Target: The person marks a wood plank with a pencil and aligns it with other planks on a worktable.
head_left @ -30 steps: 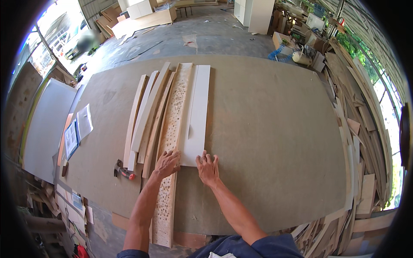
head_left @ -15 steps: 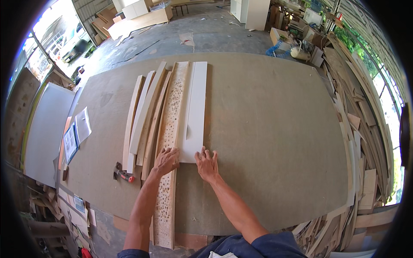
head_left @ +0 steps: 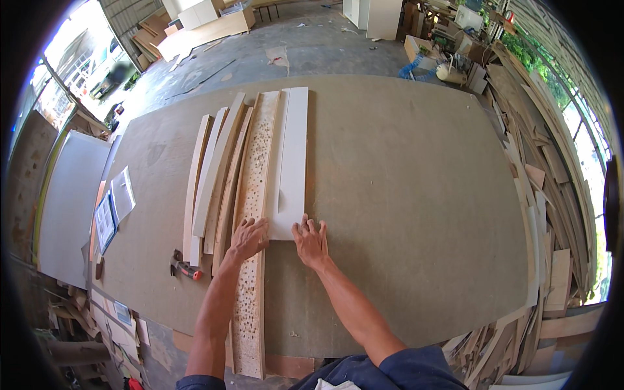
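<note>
A long white panel [head_left: 294, 156] with a narrow groove along it lies flat on the large brown board tabletop [head_left: 416, 195]. Its left side runs along a long wooden piece with a speckled, pitted face [head_left: 249, 292], which reaches past the near table edge. My left hand [head_left: 249, 239] lies across this speckled piece, its bent fingers closed at the panel's near left corner. At the near right corner, my right hand [head_left: 312, 244] grips the panel with bent fingers against its right side and the thumb by the near end.
Several narrow wood strips [head_left: 218, 169] lie left of the speckled piece. A claw hammer [head_left: 185, 265] and papers in a clear sleeve [head_left: 114, 208] rest farther left. Offcuts [head_left: 552, 169] are stacked along the right side. An air compressor with a blue hose [head_left: 450, 75] stands beyond the table.
The white panel has slid slightly away from me along the speckled piece, both hands moving with it. The whole view has shifted a little.
</note>
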Motion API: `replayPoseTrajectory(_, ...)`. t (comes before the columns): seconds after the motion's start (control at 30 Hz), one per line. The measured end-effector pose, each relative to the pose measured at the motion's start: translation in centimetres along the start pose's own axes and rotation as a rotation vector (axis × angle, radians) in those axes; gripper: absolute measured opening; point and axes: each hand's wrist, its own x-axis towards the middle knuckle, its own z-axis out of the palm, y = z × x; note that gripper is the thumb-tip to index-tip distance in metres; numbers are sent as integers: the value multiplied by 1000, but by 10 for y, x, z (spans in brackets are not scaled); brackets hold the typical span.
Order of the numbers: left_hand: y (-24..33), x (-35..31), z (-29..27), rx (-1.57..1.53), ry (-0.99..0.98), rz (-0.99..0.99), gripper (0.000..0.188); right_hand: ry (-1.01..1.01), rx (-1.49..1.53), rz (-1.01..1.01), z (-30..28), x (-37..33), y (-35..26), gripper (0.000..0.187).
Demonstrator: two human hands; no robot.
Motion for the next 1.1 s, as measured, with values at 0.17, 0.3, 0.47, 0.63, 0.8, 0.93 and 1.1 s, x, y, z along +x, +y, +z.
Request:
replayPoseTrajectory(0.17, -3, 9, 0, -1, 4, 6, 49, 66, -44, -3, 7, 6, 5, 38)
replayPoseTrajectory(0.3, -3, 13, -5, 1, -9, -1, 51, 42, -29, 6, 6, 11, 6, 38)
replayPoseTrajectory(0.47, -7, 20, -5, 9, -33, -6, 50, 5, -23, 7, 4, 18, 8, 36)
replayPoseTrajectory(0.63, -7, 25, -8, -2, -19, -9, 48, -37, 26, 30, -2, 24, 11, 36)
replayPoseTrajectory(0.8, -7, 29, -11, -2, -14, -6, 47, -17, 8, 26, 2, 29, 13, 35)
replayPoseTrajectory(0.93, -8, 33, -13, -1, -31, -8, 48, -10, 4, 30, 2, 32, 15, 34)
replayPoseTrajectory(1.1, -11, 37, -12, 12, -4, -1, 49, -4, 13, 29, -2, 38, 16, 34)
